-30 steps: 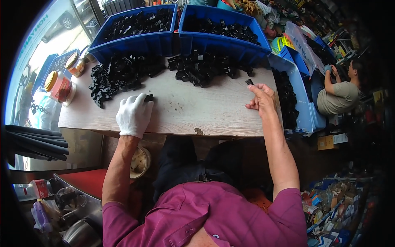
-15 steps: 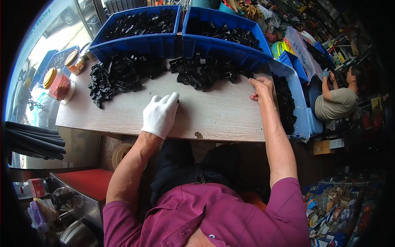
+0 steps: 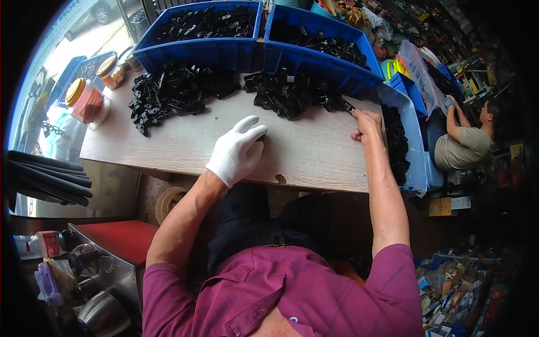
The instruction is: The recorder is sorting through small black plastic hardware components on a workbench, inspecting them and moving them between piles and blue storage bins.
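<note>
My left hand [image 3: 237, 150], in a white knitted glove, is over the near middle of the table [image 3: 314, 154]. Its fingers are bent, and a dark bit shows at the fingertips, too small to name. At the right end of the table, my bare right hand [image 3: 368, 124] pinches a small black plastic part [image 3: 348, 106] beside the right pile. Two heaps of similar black parts lie on the far half of the tabletop: a left pile [image 3: 174, 98] and a right pile [image 3: 289, 94].
Behind the piles stand two blue bins [image 3: 196, 55] [image 3: 320, 66] full of black parts. A lighter blue bin [image 3: 415, 149] adjoins the right edge. Lidded jars [image 3: 87, 104] stand at left. A co-worker [image 3: 465, 140] sits at far right.
My left hand has shifted right and its fingers have turned. My right hand now has a black part at its fingertips by the pile. The whole view has shifted slightly.
</note>
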`<state>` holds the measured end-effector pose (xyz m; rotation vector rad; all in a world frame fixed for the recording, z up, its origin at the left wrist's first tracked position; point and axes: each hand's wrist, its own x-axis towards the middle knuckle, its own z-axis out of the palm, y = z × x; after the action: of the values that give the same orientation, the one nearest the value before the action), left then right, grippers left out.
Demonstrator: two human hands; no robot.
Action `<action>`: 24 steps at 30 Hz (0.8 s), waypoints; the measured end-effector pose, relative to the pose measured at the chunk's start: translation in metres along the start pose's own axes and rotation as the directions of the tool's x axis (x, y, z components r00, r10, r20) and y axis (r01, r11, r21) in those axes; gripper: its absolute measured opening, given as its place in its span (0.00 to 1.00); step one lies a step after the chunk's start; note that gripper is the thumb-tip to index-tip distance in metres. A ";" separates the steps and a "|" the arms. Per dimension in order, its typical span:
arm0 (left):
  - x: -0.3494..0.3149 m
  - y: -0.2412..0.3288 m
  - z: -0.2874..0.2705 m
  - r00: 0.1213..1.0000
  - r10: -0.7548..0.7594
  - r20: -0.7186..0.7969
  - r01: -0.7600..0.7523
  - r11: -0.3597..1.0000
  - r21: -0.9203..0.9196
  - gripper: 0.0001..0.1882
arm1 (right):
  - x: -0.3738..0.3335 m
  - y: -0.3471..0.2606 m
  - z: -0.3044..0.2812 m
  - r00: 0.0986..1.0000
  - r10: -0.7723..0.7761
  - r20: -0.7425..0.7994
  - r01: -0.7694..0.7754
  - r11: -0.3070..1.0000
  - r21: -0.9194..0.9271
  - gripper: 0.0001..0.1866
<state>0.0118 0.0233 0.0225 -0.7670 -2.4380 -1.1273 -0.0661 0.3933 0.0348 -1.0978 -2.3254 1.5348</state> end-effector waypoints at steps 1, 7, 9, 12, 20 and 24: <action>-0.001 0.002 -0.001 0.998 -0.018 0.052 0.019 1.000 -0.023 0.19 | -0.006 0.001 -0.003 1.000 0.020 0.016 -0.020 1.000 0.008 0.14; 0.006 -0.005 0.002 0.974 0.091 0.207 -0.110 0.990 0.085 0.22 | -0.036 0.006 -0.020 0.989 0.097 0.108 -0.098 0.995 0.006 0.18; 0.008 -0.007 0.003 0.964 0.106 0.243 -0.146 0.978 0.152 0.22 | -0.043 0.008 -0.022 0.989 0.085 0.120 -0.090 0.995 0.034 0.19; 0.012 -0.001 0.005 0.950 0.097 0.297 -0.170 0.958 0.230 0.21 | -0.051 0.010 -0.023 0.992 -0.009 0.124 0.000 0.997 0.074 0.21; 0.017 0.008 0.013 0.967 0.164 0.193 -0.220 0.921 0.322 0.10 | -0.045 0.008 -0.012 0.975 -0.166 0.148 0.182 0.979 -0.096 0.23; 0.015 -0.001 0.019 0.955 0.215 0.203 -0.271 0.910 0.313 0.11 | -0.041 0.010 -0.008 0.974 -0.159 0.162 0.185 0.970 -0.158 0.21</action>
<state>-0.0021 0.0423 0.0172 -1.0478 -2.4840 -0.5491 -0.0282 0.3747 0.0407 -0.8119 -2.6168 1.4192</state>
